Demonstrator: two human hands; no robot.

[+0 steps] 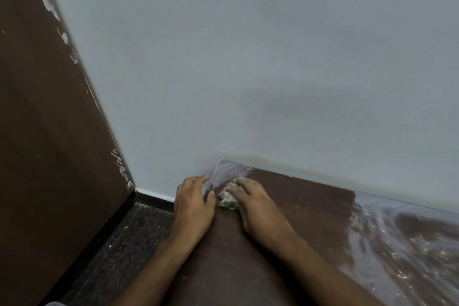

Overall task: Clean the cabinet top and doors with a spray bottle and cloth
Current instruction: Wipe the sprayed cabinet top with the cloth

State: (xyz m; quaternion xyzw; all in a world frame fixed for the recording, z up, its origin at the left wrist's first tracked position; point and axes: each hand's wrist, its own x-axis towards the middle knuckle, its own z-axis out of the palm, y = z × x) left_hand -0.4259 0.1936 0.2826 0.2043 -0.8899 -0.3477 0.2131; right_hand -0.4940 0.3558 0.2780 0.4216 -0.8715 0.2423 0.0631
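Observation:
The dark brown cabinet top (pixel 293 208) runs along the pale wall. Its far left corner and its right part carry white dusty smears. My right hand (pixel 255 204) presses a crumpled, dirty off-white cloth (pixel 227 200) onto the top near that left corner, fingers curled over it. My left hand (pixel 193 206) rests on the cabinet's left edge beside the cloth, fingers loosely bent toward the corner. No spray bottle is in view.
A pale grey-blue wall (pixel 248 69) stands right behind the cabinet. A tall dark brown panel (pixel 44 131) with white scuffs along its edge rises on the left. Below lies a dark speckled floor (pixel 129 238) with a black skirting strip.

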